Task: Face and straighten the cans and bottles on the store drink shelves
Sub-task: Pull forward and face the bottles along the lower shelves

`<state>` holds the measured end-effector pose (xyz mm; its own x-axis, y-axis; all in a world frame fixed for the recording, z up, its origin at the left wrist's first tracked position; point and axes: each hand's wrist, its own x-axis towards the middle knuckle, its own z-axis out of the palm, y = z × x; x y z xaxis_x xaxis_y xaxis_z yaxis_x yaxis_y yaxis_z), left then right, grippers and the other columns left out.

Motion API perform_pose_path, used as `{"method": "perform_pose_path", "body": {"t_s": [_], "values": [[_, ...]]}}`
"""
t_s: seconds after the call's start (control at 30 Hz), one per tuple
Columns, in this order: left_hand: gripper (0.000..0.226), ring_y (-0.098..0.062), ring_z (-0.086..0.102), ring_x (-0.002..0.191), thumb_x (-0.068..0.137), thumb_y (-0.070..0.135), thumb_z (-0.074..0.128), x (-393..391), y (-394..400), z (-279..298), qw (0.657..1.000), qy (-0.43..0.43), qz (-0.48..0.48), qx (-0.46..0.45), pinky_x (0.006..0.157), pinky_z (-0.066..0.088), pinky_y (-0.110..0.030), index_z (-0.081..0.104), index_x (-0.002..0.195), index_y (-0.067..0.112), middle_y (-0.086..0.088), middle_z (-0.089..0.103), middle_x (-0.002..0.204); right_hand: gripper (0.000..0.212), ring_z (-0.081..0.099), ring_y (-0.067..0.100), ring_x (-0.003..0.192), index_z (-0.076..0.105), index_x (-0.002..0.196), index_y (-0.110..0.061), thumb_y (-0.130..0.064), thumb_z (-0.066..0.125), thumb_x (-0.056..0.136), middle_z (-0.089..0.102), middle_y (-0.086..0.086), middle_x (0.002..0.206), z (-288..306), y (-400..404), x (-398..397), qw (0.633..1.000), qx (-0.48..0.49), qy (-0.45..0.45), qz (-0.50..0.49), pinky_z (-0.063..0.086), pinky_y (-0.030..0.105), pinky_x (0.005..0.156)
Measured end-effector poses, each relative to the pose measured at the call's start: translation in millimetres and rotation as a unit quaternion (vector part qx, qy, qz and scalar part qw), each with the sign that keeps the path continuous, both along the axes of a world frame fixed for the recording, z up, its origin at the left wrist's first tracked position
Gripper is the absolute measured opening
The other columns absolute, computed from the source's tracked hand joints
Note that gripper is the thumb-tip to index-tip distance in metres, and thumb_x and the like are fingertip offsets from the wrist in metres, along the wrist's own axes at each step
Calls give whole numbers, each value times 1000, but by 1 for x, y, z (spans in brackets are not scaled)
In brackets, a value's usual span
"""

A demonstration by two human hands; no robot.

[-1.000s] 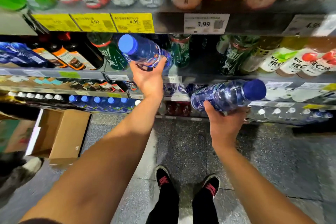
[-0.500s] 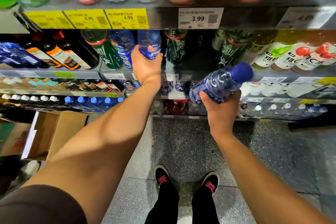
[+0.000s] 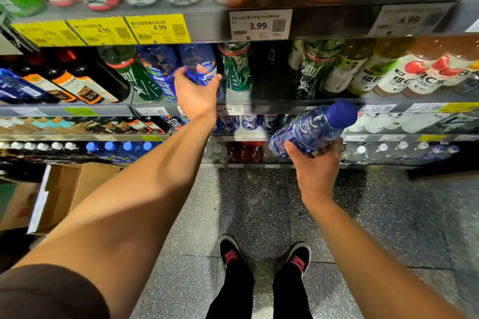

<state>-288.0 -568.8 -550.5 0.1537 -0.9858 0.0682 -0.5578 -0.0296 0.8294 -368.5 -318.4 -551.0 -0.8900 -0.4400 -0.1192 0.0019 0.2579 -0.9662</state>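
Note:
My left hand [image 3: 195,93] grips a blue bottle [image 3: 199,62] that stands upright on the middle shelf [image 3: 272,105], between another blue bottle [image 3: 159,70] and a green bottle [image 3: 237,67]. To the right of the green bottle the shelf has a dark gap [image 3: 269,72]. My right hand [image 3: 315,163] holds a second blue bottle with a blue cap [image 3: 312,128] in the air in front of the lower shelves, tilted with the cap up and to the right.
Cans and bottles line the top shelf [image 3: 233,23] above yellow and white price tags. Dark bottles [image 3: 77,85] stand left, vitamin drink bottles [image 3: 414,70] right. An open cardboard box [image 3: 70,194] lies on the floor at the left. My shoes [image 3: 264,256] stand on grey speckled tiles.
My left hand has swung its blue bottle from lying sideways to upright and set it into the shelf row. My right hand has tipped its bottle's cap upward.

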Motion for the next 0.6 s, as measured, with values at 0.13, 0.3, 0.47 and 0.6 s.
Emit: {"method": "perform_pose_path", "body": {"t_s": [0.13,0.3,0.47,0.6], "values": [[66,-23,54,87,61,39,89,-2,12,5,999,33,19,-31,81,43,-32,51,106,10,-3,59,99,70,65,2,105,43,127,-23,-14,86,73,64,-4,121,-5,7,-5,1000,-7,-9,-12,53,27,97],[46,-23,55,87,71,30,86,-28,47,2,994,92,-49,-36,88,46,-36,56,100,11,-7,57,93,68,66,6,105,47,127,-15,-13,87,72,66,-3,118,-7,10,-9,1000,-13,-22,-17,52,26,96],[83,-25,50,131,81,37,79,-61,44,8,994,26,-77,71,106,32,-28,38,147,8,-9,54,143,65,61,-12,94,44,122,-25,-10,85,74,62,-19,109,-6,22,-13,1000,-8,-6,-20,45,4,84],[78,-28,55,126,78,39,80,-74,34,11,997,-19,-55,59,100,40,-32,46,140,5,-11,58,137,63,62,-13,92,46,122,-21,-10,86,74,62,-19,109,-10,33,-18,1000,-3,-11,-22,44,2,81]]}}
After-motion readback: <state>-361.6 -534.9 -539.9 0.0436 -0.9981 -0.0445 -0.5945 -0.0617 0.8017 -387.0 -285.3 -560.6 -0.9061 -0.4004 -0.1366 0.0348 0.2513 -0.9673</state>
